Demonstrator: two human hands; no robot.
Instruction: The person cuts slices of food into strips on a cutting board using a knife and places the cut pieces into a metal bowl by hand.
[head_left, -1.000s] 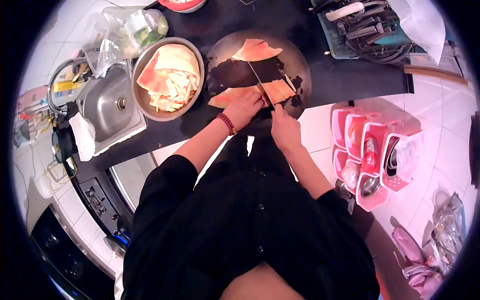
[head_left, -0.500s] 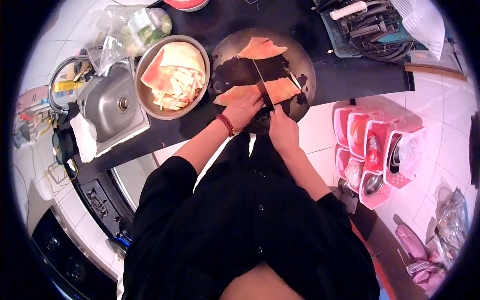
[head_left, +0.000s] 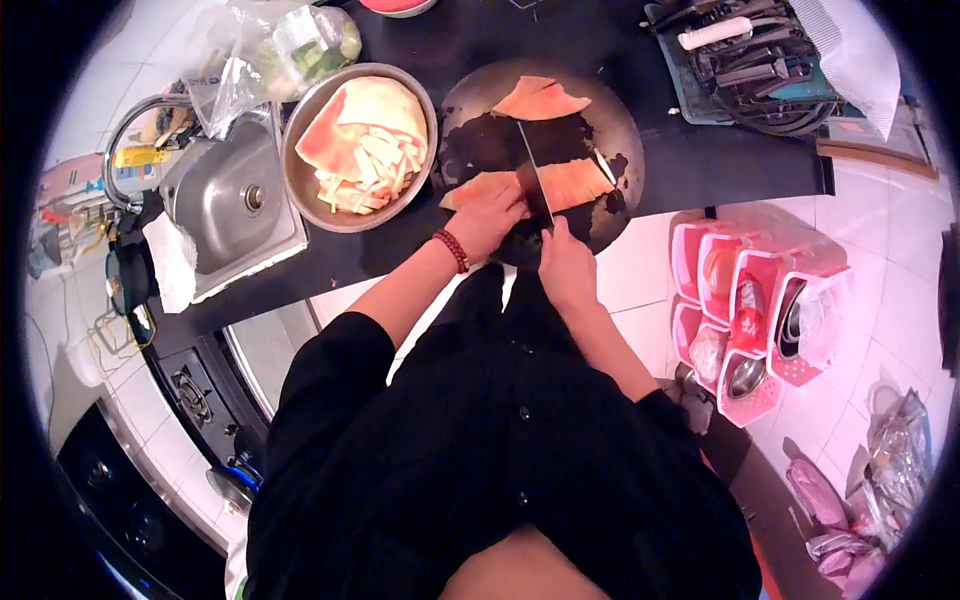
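Observation:
On a worn round cutting board point(head_left: 472, 95) lies an orange-pink slab of food point(head_left: 578, 184), its exact kind unclear. My left hand point(head_left: 490, 222), with a dark red bead bracelet at the wrist, presses curled fingers onto the slab's left part. My right hand point(head_left: 565, 258) is closed around the handle of a broad-bladed kitchen knife point(head_left: 534, 178). The blade stands across the slab, right beside my left fingertips. Another orange-pink piece point(head_left: 540, 98) rests farther back on the board. Left of the board, a metal bowl point(head_left: 308, 203) holds a large folded slab and many cut strips point(head_left: 375, 170).
A metal sink point(head_left: 225, 200) sits at the left, with a plastic bag of green produce point(head_left: 325, 50) behind it. A rack of dark utensils point(head_left: 750, 65) occupies the back right. Pink storage baskets point(head_left: 760, 385) stand below, right of the counter point(head_left: 720, 165).
The camera view has shifted slightly, so board and bowl appear a little farther right. Both hands keep nearly the same positions, with the knife still across the slab.

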